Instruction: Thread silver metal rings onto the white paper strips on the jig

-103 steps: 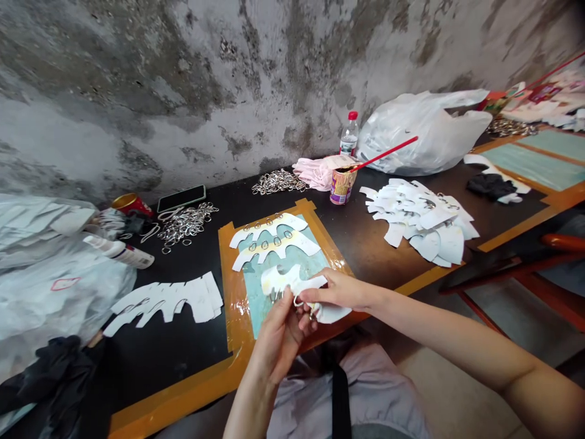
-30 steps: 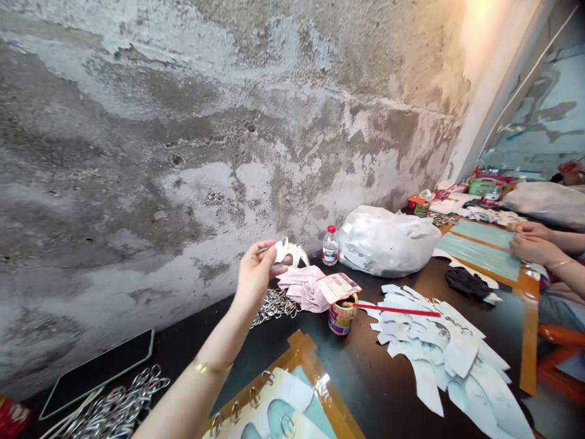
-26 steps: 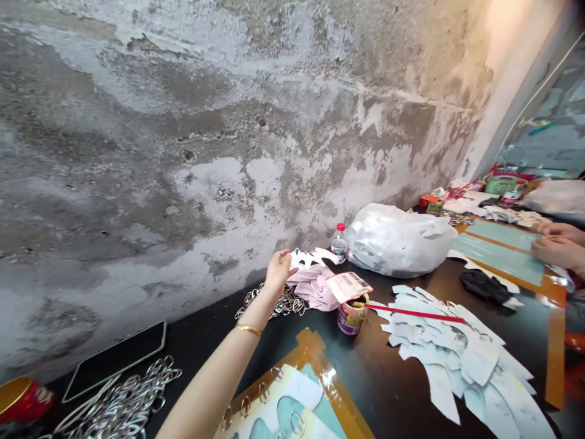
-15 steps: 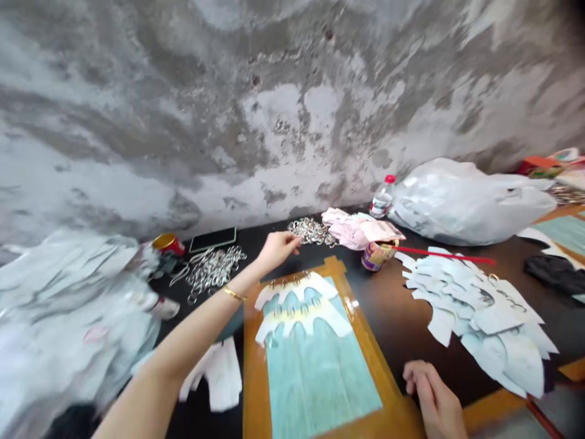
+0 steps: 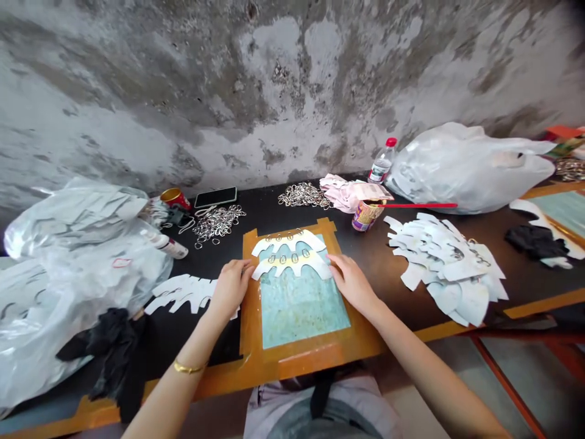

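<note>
Two scalloped white paper strips [image 5: 290, 247] lie one above the other at the top of the board [image 5: 297, 360], which is edged in orange tape, with small metal rings [image 5: 284, 258] seated along them. The left hand [image 5: 231, 289] lies flat at the board's left edge, open and gripping nothing, its fingertips just beside the strips' left ends. The right hand [image 5: 351, 283] is likewise open and palm-down, its fingertips resting at the strips' right ends without a pinch. The strips are judged light and thin, semi-stiff but prone to bending, with the narrow scallop points the most fragile parts. The safest hold is judged to be the broad ends or the solid band, clear of the points. The rings could shift if a strip is tilted. A cut paper piece [image 5: 183, 291] lies left of the board, and a loose stack of cutouts [image 5: 443, 262] lies to its right.
</note>
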